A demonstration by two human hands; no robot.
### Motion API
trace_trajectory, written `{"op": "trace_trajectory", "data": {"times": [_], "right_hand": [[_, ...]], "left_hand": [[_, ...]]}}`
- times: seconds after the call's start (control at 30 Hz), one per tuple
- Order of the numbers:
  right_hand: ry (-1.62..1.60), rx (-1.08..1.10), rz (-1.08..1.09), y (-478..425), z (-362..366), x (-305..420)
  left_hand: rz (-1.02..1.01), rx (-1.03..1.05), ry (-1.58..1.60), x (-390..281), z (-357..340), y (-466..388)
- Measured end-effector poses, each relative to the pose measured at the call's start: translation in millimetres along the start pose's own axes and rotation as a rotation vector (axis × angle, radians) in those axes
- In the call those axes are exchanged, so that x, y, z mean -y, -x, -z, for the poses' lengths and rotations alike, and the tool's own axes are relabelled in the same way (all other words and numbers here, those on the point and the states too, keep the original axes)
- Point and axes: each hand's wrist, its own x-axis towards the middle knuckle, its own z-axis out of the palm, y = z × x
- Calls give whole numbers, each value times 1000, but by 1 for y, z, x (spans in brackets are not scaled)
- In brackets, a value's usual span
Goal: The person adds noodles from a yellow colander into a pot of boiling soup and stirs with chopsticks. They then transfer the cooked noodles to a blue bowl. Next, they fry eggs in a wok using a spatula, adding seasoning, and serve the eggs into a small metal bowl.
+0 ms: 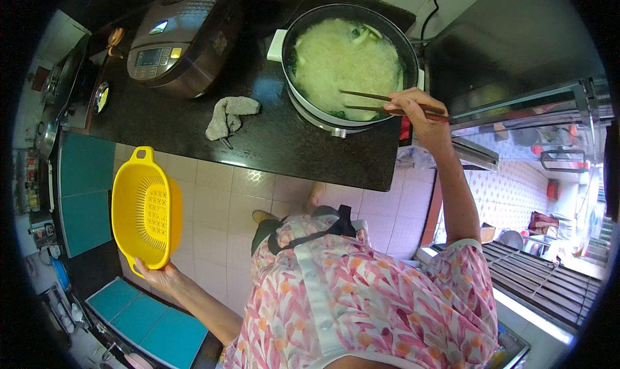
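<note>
My right hand (pixel 417 108) holds a pair of dark wooden chopsticks (pixel 368 108), their tips over or in a pot (pixel 291 80) with white handles. Inside the pot is pale, cloudy food (pixel 348 63), with noodle-like strands and green leafy pieces near its edge. The pot stands on a round base with a front knob, on the dark countertop. Down at the left, my left hand (pixel 157 274) grips the lower handle of a yellow plastic colander (pixel 157 214), which is tilted on its side over the floor. The colander's inside shows no food.
On the dark counter (pixel 271 146) lie a crumpled grey cloth (pixel 232 117) and, further left, a rice cooker (pixel 179 44). A dark panel (pixel 508 49) rises right of the pot. Teal cabinet fronts (pixel 87 189) line the left side, beyond the tiled floor (pixel 213 199).
</note>
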Motion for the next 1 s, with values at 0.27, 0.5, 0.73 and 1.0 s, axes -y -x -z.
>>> {"op": "trace_trajectory", "data": {"times": [0.27, 0.5, 0.73, 1.0], "right_hand": [[-54, -270, -210, -16, -19, 17], [234, -330, -359, -19, -40, 9], [505, -273, 131, 6, -202, 174], [214, 357, 213, 12, -470, 242]], "left_hand": [[83, 29, 112, -24, 63, -40], [-36, 45, 117, -52, 125, -73], [-223, -17, 242, -138, 193, -114], [-245, -274, 291, -177, 244, -138]]}}
